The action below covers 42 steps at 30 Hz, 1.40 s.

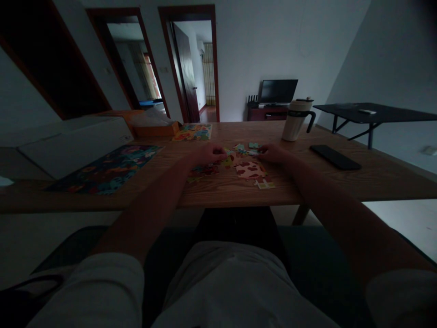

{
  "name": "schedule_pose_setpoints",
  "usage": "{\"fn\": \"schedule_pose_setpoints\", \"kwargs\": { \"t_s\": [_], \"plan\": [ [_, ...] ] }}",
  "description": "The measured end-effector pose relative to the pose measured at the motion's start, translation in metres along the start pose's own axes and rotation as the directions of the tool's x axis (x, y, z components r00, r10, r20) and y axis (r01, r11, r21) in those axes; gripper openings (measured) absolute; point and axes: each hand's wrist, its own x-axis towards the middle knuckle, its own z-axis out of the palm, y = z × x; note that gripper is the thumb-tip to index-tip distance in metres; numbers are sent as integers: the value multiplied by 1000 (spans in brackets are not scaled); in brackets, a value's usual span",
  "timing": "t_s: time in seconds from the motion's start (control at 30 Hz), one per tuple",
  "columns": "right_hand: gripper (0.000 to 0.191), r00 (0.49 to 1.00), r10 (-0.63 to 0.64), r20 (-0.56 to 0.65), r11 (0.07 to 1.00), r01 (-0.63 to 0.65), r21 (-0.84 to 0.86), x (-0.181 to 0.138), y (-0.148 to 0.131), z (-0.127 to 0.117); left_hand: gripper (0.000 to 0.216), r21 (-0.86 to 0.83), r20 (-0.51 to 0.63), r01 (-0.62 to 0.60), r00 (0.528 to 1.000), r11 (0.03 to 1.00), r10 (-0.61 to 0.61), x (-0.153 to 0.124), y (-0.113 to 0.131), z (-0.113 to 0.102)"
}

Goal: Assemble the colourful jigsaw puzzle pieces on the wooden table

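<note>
A partly joined jigsaw puzzle (250, 170) with a brown-spotted cow pattern lies on the wooden table before me. My left hand (212, 154) is over its left side, fingers curled in a pinch; what they hold, if anything, is too dark to tell. On the other side, the fingertips of my right hand (272, 153) close on the edge of a pale blue puzzle piece (252, 152). Just beyond lie a teal piece (254, 145) and a light piece (239, 147). Dark red pieces (205, 171) lie under my left wrist, and a fence-patterned piece (265, 184) is at the near edge.
On the left are a dark colourful picture sheet (112, 168), a white box (85, 141) and an orange box (159, 130). A second bright picture sheet (194, 132) lies farther back. To the right stand a handled tumbler (293, 122) and a black phone-like slab (334, 157).
</note>
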Motion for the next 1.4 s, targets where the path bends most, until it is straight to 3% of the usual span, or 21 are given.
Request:
{"fn": "schedule_pose_setpoints", "kwargs": {
  "t_s": [0.17,0.27,0.5,0.63,0.8,1.07,1.27,1.4],
  "plan": [
    [31,1000,2,-6,1000,-2,-8,0,0,0,34,-50,183,42,983,998,-32,-3,18,10],
    [28,1000,-17,2,1000,17,4,1,2,0,32,2,244,-34,969,999,33,-3,32,22],
    [33,999,35,-17,999,-35,-27,-3,-1,-4,31,92,277,-154,953,984,124,-2,43,32],
    [30,1000,4,-12,1000,-5,-24,-7,-4,-6,29,74,277,-117,956,990,93,-6,37,19],
    [31,1000,26,-2,999,-26,-32,-8,-5,-7,29,167,235,-18,972,986,-22,-11,26,4],
    [36,1000,21,-2,999,-21,-47,-10,-10,-9,59,162,233,-33,972,986,-6,-12,32,14],
    [36,999,23,26,1000,-23,-3,-8,-7,-9,58,145,269,-63,963,987,22,-12,38,15],
    [34,1000,22,19,1000,-22,-4,-7,-6,-7,45,118,278,-99,959,988,63,-10,35,17]
  ]
}}
